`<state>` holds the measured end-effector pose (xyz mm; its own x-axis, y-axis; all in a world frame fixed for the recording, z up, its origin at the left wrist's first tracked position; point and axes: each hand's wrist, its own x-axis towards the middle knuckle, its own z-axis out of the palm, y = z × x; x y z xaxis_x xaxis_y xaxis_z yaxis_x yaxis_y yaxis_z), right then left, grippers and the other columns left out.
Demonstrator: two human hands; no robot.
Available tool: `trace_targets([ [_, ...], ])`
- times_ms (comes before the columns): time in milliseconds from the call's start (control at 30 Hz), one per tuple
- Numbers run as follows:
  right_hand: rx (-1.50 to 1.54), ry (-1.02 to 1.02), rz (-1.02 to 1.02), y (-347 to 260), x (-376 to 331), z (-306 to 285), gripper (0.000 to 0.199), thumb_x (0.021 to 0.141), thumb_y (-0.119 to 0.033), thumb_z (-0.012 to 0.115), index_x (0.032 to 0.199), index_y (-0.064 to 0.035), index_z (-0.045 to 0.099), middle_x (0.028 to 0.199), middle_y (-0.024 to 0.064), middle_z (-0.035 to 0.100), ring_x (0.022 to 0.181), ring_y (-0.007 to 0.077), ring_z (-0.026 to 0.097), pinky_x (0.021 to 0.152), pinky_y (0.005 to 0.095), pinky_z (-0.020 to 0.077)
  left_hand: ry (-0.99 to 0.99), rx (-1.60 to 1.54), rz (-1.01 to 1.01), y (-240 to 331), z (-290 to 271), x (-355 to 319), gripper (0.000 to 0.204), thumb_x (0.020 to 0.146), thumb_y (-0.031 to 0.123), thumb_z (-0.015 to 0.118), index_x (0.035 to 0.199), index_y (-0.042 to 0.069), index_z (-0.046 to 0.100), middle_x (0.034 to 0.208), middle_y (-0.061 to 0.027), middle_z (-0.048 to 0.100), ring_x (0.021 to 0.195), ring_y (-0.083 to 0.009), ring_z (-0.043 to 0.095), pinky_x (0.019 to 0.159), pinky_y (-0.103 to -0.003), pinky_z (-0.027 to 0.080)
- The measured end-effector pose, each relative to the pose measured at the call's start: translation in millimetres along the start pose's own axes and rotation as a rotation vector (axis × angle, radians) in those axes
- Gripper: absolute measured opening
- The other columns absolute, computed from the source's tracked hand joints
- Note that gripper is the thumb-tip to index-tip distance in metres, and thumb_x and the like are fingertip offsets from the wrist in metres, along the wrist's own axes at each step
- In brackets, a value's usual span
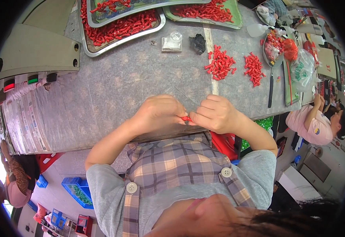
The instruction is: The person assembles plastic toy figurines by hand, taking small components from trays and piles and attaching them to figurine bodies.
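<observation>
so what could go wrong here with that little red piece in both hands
1. The small red piece is pinched between the fingertips of the left hand and right hand right at the table edge, so a slip would likely drop it into the lap or onto the floor.
2. The loose red pieces lie heaped close by; a sweeping arm could scatter them.

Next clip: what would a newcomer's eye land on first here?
Probably the two hands meeting at the near table edge: the left hand and right hand pinch one small red piece between their fingertips. Next, the red everywhere: two loose piles of red pieces on the grey table to the right, and a metal tray heaped with them at the far edge.
</observation>
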<state>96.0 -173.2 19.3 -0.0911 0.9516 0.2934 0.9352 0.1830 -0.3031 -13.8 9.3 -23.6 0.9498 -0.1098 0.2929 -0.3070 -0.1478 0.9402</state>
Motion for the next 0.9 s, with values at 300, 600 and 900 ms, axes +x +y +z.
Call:
trace_targets([
  [300, 0.011, 0.013, -0.007, 0.7, 3.9, -2.0, 0.016, 0.073, -0.023, 0.065, 0.073, -0.0094, 0.056, 0.06, -0.0015, 0.044, 0.058, 0.0133, 0.047, 0.053, 0.0269, 0.0364, -0.012, -0.105, -0.06, -1.1, -2.8, -2.2, 0.017, 0.06, 0.007, 0.074, 0.074, 0.005, 0.064, 0.075, -0.006, 0.065, 0.071, -0.0223, 0.062, 0.065, -0.032, 0.049],
  [600, 0.152, -0.019, 0.115, 1.4, 8.5, -2.5, 0.019, 0.073, -0.023, 0.066, 0.068, -0.0111, 0.052, 0.059, -0.0012, 0.047, 0.059, 0.015, 0.05, 0.054, 0.0289, 0.0382, -0.04, -0.255, -0.302, -2.3, -4.9, -7.0, 0.015, 0.066, 0.006, 0.074, 0.079, 0.005, 0.066, 0.077, -0.0049, 0.066, 0.073, -0.0156, 0.062, 0.066, -0.028, 0.048],
  [900, 0.227, -0.018, 0.181, 0.9, 10.5, -3.3, 0.018, 0.073, -0.025, 0.066, 0.068, -0.0109, 0.055, 0.06, -0.001, 0.052, 0.059, 0.0169, 0.053, 0.053, 0.0302, 0.0398, -0.072, -0.431, -0.494, -0.1, -7.0, -7.1, 0.013, 0.071, 0.005, 0.071, 0.083, 0.004, 0.066, 0.08, -0.0026, 0.066, 0.076, -0.0091, 0.06, 0.07, -0.025, 0.048],
])
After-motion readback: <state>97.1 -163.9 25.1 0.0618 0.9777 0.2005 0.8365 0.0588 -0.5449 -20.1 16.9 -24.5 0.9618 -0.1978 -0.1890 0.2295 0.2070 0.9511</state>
